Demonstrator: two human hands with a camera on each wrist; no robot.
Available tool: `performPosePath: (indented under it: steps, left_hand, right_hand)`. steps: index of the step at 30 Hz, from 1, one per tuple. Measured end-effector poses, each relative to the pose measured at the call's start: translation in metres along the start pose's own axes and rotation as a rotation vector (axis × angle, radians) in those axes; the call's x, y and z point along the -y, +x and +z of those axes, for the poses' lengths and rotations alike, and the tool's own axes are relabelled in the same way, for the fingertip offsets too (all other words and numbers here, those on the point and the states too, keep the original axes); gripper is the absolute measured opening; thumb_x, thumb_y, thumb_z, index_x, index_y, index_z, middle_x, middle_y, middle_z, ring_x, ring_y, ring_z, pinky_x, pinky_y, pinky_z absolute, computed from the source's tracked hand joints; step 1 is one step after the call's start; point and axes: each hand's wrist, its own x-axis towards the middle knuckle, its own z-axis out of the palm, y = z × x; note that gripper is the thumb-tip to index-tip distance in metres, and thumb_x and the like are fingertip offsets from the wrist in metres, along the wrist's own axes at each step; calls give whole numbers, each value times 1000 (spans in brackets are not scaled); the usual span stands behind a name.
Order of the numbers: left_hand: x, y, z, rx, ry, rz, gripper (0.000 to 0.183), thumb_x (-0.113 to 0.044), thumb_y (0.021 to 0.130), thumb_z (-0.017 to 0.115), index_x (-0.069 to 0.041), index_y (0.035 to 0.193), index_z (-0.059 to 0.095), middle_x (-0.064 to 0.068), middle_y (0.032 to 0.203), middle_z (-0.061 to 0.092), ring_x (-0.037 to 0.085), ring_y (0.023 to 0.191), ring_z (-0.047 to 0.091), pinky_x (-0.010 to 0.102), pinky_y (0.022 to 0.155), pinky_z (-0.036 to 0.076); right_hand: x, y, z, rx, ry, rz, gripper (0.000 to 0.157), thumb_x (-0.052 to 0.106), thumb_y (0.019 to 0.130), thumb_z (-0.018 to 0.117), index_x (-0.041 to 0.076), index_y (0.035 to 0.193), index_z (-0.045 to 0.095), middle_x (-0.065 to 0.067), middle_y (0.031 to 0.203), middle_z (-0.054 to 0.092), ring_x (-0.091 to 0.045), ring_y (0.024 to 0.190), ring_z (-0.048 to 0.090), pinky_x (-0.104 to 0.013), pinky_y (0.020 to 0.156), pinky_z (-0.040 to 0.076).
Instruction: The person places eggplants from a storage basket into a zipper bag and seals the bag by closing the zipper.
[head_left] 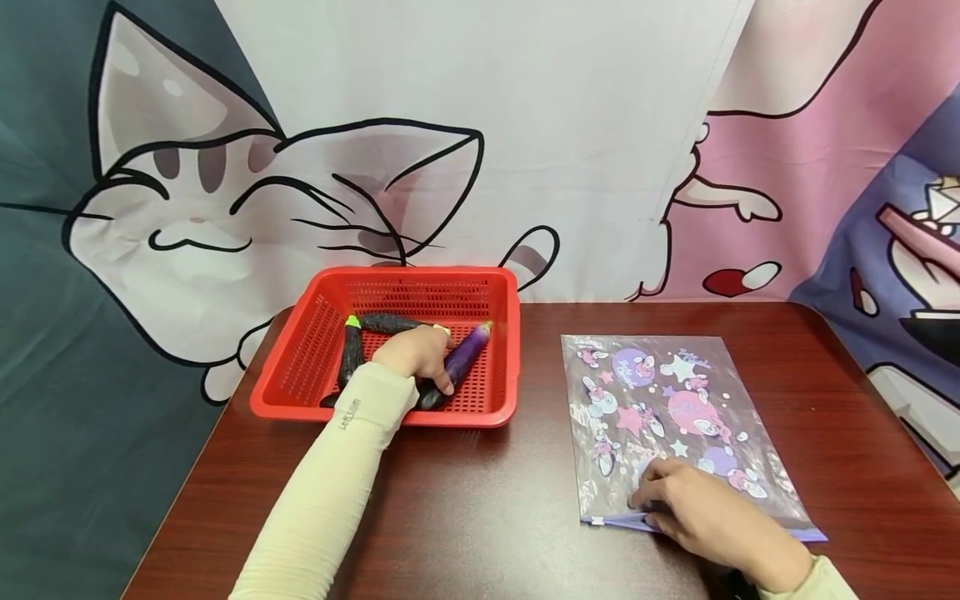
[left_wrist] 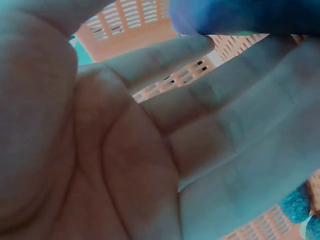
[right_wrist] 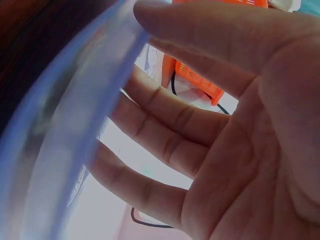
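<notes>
In the head view, my left hand (head_left: 416, 358) reaches into the red basket (head_left: 258, 400), its thumb and fingers on either side of a purple eggplant (head_left: 468, 350). The eggplant (left_wrist: 240, 17) lies across the fingertips in the left wrist view. Two dark, rough-skinned long vegetables lie beside it, one with a bright green end (head_left: 352, 354), the other along the back (head_left: 390, 322). On the right, my right hand (head_left: 701, 508) pinches the purple zip edge of a clear printed zip bag (head_left: 630, 425). That zip edge (right_wrist: 75, 130) stands raised by the thumb in the right wrist view.
The basket and bag rest on a dark reddish-brown wooden table (head_left: 480, 508), with bare wood between them. A cloth backdrop (head_left: 585, 125) with cartoon figures hangs behind the table's far edge. A small slider (head_left: 596, 521) sits at the zip's left end.
</notes>
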Motion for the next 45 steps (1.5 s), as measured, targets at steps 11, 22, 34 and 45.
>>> performPosePath:
  steps: [11, 22, 34, 45]
  left_hand:
    - [4, 3, 5, 57, 26, 0, 84, -28, 74, 90, -8, 145, 52, 11, 123, 65, 23, 104, 61, 40, 97, 48]
    - [5, -1, 4, 80, 22, -55, 36, -29, 74, 89, -8, 89, 63, 4, 81, 63, 17, 72, 56, 32, 68, 48]
    - [7, -11, -4, 29, 31, -32, 23, -24, 76, 78, -7, 83, 64, 6, 79, 61, 18, 70, 53, 30, 66, 45]
    - [14, -32, -14, -58, -10, -10, 24, -23, 77, 78, -7, 87, 63, 7, 81, 62, 20, 71, 54, 32, 66, 45]
  right_hand:
    - [0, 9, 2, -9, -12, 56, 22, 2, 76, 82, 20, 85, 74, 12, 85, 64, -3, 76, 62, -28, 64, 53]
    - [-1, 14, 3, -58, -9, 94, 27, -1, 80, 76, 23, 83, 65, 21, 74, 56, 4, 68, 52, -26, 56, 46]
    - [4, 13, 7, -128, -10, 183, 34, -3, 79, 76, 23, 84, 55, 22, 69, 45, 5, 62, 42, -20, 51, 38]
    - [0, 10, 6, -136, -31, 95, 33, -3, 71, 83, 24, 80, 65, 20, 78, 58, 4, 70, 55, -21, 59, 48]
